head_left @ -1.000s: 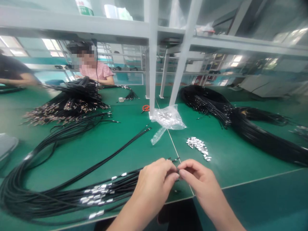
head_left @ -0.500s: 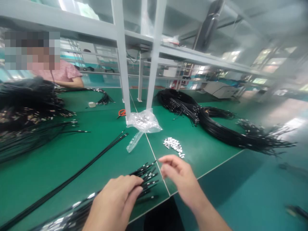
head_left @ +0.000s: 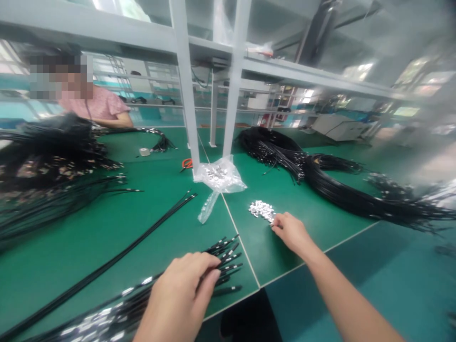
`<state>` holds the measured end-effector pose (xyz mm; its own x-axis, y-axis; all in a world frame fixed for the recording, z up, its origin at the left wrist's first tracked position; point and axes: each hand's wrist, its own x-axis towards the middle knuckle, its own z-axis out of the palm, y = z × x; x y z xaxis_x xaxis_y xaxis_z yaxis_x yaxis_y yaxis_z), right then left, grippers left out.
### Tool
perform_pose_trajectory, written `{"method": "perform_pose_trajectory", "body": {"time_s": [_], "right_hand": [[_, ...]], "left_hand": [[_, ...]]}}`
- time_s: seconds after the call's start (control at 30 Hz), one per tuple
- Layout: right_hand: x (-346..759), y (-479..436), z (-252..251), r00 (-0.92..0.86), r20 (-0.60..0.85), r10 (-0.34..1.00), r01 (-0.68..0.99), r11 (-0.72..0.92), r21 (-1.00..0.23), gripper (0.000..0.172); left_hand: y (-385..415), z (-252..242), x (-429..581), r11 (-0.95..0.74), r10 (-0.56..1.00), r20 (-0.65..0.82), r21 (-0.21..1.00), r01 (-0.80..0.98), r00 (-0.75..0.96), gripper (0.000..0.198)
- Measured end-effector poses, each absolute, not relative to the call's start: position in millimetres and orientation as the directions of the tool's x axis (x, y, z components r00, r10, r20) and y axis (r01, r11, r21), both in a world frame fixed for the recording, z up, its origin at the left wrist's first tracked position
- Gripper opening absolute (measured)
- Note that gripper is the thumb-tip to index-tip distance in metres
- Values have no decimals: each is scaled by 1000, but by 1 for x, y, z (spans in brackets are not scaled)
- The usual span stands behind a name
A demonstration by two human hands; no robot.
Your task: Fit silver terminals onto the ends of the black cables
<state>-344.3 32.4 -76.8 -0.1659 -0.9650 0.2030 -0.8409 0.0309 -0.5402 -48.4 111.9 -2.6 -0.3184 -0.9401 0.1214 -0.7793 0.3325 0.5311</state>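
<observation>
My left hand (head_left: pixel 187 285) is closed around a black cable near the tips of a bundle of black cables (head_left: pixel 124 299) with white and silver marks, at the bottom of the view. At the lower right end of a pile of small silver pieces (head_left: pixel 261 209), the fingertips of my right hand (head_left: pixel 292 232) are pinched together; what lies between them is too small to make out. A clear plastic bag (head_left: pixel 221 175) holding more silver pieces lies beyond, by the shelf post.
Two thin cables (head_left: pixel 142 236) lie left of the bag, near orange-handled scissors (head_left: pixel 187 164). Large black cable heaps lie left (head_left: pixel 46 152) and right (head_left: pixel 331 190). A person (head_left: pixel 99 104) sits at the far left. Shelf posts (head_left: pixel 235 85) rise mid-table.
My right hand has moved right and forward, from beside the cable tips to the silver pile, and its fingers have closed. My left hand stays at the bundle. The view has shifted slightly.
</observation>
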Motion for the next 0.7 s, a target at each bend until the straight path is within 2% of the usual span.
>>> {"method": "perform_pose_trajectory", "body": {"time_s": [0.13,0.23,0.3,0.37,0.43,0.5,0.53,0.6,0.7], "right_hand": [[-346,32,-75,-147,240,-960,-757,-47,-652,11],[-337,40,-66,-146,218,-965,-630,-79,-772,4],[-324,50,-57,-116,182,-976,-530,-94,-843,18],[-306,62,-49,-63,124,-990,-344,-95,-934,24],[-287,75,-42,16,30,-999,22,-29,-999,18],[-270,86,-37,134,-56,-989,406,106,-907,11],[-262,91,-35,188,-81,-979,525,170,-834,8],[-251,97,-32,243,-99,-965,614,232,-754,6],[-242,101,-32,228,-91,-970,661,222,-717,5]], "left_hand": [[112,6,-54,309,-940,72,599,-739,-335,18],[112,10,-54,299,-943,85,640,-708,-322,19],[111,9,-53,318,-940,123,656,-685,-319,19],[110,8,-53,353,-929,166,659,-664,-329,20],[110,8,-54,379,-920,187,646,-663,-343,20],[111,8,-57,387,-918,189,621,-681,-349,20],[112,9,-58,390,-917,189,609,-691,-351,20],[115,9,-60,395,-915,184,589,-705,-359,21],[118,9,-61,392,-917,172,562,-728,-360,21]]}}
